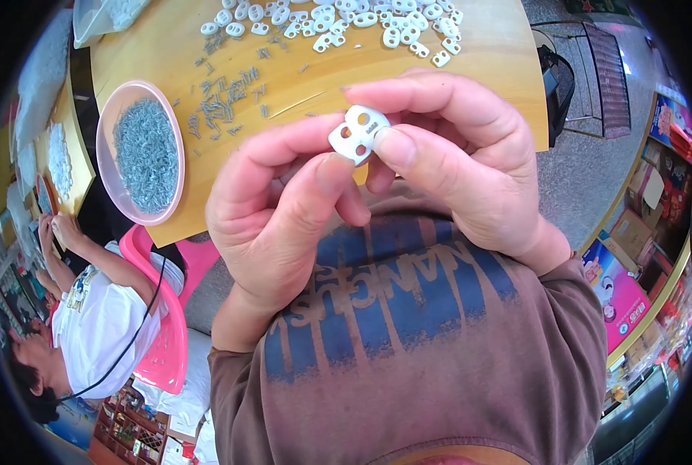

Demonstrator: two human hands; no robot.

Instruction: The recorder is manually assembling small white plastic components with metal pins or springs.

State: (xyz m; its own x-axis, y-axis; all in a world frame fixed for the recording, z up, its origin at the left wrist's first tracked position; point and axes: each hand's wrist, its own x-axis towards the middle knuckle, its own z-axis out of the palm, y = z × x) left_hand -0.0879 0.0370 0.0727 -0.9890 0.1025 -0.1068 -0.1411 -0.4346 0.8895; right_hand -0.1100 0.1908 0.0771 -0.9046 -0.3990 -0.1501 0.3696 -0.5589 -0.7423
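Close in front of my chest, above the table's near edge, both hands meet on a white plastic two-hole cord lock (349,143). My left hand (284,194) pinches its lower left side between thumb and forefinger. From the other side my right hand (462,147) grips it, the thumb pressed on its rounded right part. Whether it is one piece or two fitted together, I cannot tell. Beyond my hands lies a spread of similar white plastic pieces (409,35). Small metal springs (226,97) are scattered to their left, beyond my left hand.
A pink oval bowl (177,139) full of small springs stands at the table's left edge. A clear plastic tray (86,27) is at the far left corner. Another person (101,325) sits at a neighbouring table on the left, on a pink chair (174,341). Boxed goods (633,225) fill shelving at right.
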